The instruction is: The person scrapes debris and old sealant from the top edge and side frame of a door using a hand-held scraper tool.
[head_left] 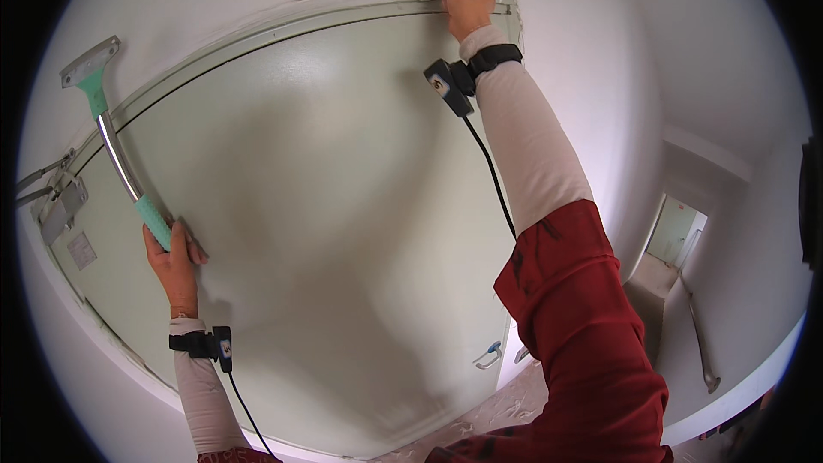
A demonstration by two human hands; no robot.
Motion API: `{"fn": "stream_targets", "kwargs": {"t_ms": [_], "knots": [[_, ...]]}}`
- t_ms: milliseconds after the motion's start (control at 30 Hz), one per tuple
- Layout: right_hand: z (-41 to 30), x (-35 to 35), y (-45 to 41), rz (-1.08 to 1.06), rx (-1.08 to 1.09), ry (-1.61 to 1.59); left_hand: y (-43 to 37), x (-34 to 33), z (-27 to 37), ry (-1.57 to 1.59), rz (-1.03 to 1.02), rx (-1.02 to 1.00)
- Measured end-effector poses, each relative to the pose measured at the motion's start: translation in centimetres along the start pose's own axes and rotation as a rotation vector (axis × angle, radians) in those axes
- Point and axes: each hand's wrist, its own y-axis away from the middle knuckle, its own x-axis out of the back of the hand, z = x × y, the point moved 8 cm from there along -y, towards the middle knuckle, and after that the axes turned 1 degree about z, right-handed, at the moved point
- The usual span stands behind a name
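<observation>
My left hand [173,263] holds a long-handled scraper [116,148] by its ribbed green grip. The tool points upward, with its wide metal blade head [91,64] above the top left of the door frame. A metal tube joins the head to the grip. High on the right, my right hand [469,8] is at the top rail of the pale green door frame [360,16], near its corner. Its fingers are curled toward the wall, and whatever may be between them is hidden. Below both hands spreads the pale green door [308,206], shut in its frame.
A door closer [63,209] juts from the door's upper left, above a small label [81,251]. The lever handle [488,356] is low on the right. Thin shreds lie on the floor [508,408]. Rightward, stairs lead down beside a handrail [701,347].
</observation>
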Motion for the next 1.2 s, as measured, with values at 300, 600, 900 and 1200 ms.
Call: {"fn": "stream_targets", "kwargs": {"t_ms": [300,600,900,1200], "knots": [[0.9,-2.0,2.1,-0.133,-0.048,0.144,0.0,0.7,-0.6,-0.003,0.027,0.03],[2.1,-4.1,0.1,-0.257,0.707,0.692,0.1,0.3,-1.0,-0.021,0.055,0.033],[-0.3,9.9,-2.2,0.247,0.355,0.449,-0.5,0.1,-0.8,-0.037,0.026,-0.013],[-1.6,8.6,-1.8,0.123,0.508,0.796,-0.1,0.2,-0.9,-0.043,0.068,0.006]]}}
